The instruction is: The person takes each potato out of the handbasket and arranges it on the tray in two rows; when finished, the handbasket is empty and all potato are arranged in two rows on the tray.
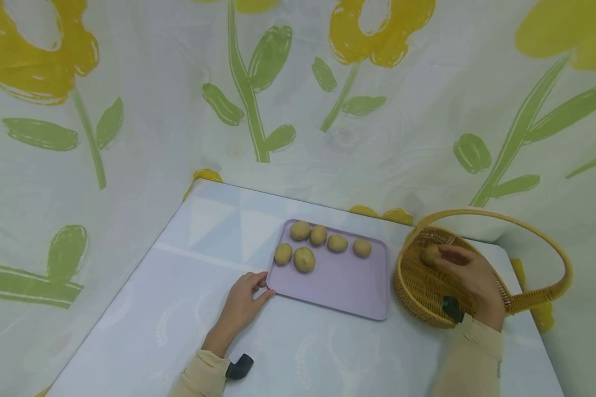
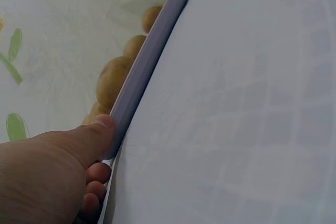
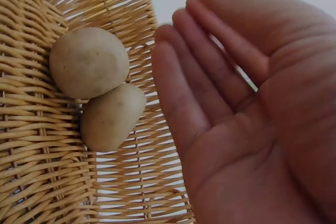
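Observation:
My left hand (image 1: 242,304) grips the near left corner of a lilac tray (image 1: 345,286); in the left wrist view the thumb lies on the tray's edge, with the other fingers bent beside it. Several potatoes (image 1: 304,259) sit on the tray, towards its far side and left end. Over the wicker basket (image 1: 407,292) at the right is my right hand (image 1: 472,278), holding nothing. Its fingers are extended in the right wrist view, beside a round potato (image 3: 89,63) and a longer potato (image 3: 114,117) that lie together against the basket's woven wall.
The basket's tall arched handle (image 1: 541,237) rises at the right and leans outward. Both stand on a table with a pale blue patterned cover (image 1: 179,309). Behind the table hangs a flower-printed cloth (image 1: 154,110).

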Available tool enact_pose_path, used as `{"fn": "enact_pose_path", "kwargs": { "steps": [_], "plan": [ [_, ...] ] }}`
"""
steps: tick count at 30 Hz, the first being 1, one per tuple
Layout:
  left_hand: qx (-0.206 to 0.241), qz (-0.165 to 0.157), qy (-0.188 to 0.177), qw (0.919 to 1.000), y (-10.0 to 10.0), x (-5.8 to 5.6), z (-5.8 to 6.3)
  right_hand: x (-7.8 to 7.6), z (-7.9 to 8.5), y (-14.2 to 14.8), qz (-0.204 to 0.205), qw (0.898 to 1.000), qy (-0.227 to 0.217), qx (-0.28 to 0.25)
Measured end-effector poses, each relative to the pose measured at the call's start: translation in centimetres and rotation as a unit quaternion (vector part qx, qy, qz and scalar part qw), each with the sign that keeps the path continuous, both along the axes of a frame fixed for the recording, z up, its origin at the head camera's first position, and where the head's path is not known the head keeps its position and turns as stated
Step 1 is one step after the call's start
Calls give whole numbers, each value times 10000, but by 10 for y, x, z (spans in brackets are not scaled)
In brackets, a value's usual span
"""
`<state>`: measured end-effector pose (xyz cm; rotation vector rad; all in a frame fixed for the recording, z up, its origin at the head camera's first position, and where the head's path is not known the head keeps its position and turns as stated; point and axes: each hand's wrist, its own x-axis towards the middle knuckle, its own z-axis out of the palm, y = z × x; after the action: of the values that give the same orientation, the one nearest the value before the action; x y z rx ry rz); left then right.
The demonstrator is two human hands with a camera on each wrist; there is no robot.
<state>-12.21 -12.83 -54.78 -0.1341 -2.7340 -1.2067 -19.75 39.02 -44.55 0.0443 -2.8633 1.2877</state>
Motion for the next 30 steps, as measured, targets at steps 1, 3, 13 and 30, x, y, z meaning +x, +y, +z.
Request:
{"fn": "enact_pose_path", "kwargs": {
  "steps": [1, 3, 13, 30],
  "plan": [
    [-10, 5, 4, 10000, 0, -1, 0, -1, -1, 1, -56, 10000, -15, 46],
    [-13, 17, -1, 10000, -1, -1, 0, -4, -4, 1, -106, 9999, -16, 97],
    [-40, -13, -58, 10000, -1, -1, 1, -2, -10, 3, -255, 9997, 10, 61],
    [-26, 4, -78, 10000, 0, -1, -2, -5, -12, 1, -328, 9960, -127, 821]
  ]
}}
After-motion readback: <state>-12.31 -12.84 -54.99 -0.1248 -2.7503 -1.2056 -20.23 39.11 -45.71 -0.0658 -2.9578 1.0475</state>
